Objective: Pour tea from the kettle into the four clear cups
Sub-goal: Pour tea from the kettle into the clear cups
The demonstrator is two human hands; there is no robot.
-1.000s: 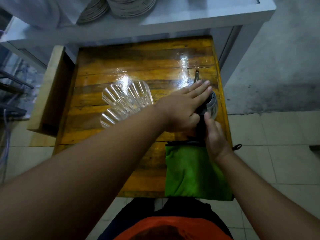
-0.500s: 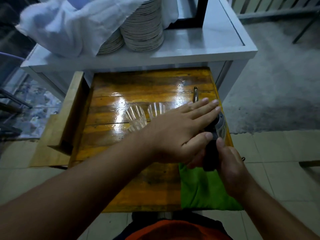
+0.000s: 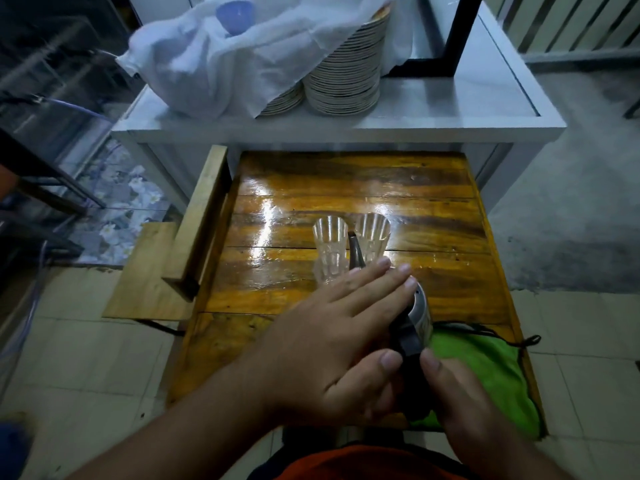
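A metal kettle (image 3: pixel 420 311) with a black handle is lifted and tilted over the wooden table (image 3: pixel 433 209), its thin spout pointing at the clear ribbed cups (image 3: pixel 330 247). My right hand (image 3: pixel 464 393) grips the black handle from below. My left hand (image 3: pixel 343 334) lies flat over the kettle's lid with straight fingers. Two cups stand fully in view, side by side; at least one more shows partly behind my left fingers. The cups look empty. Most of the kettle body is hidden under my left hand.
A green cloth (image 3: pixel 485 368) lies on the table's near right corner. Behind the table stands a white counter (image 3: pixel 450 112) with stacks of plates (image 3: pixel 346 74) under a white cloth (image 3: pixel 225 53). A wooden bench (image 3: pixel 194 230) runs along the left side.
The kettle has risen off the table's right edge and swung left, so its spout now points between the two cups. Both hands moved with it. My view tilted upward.
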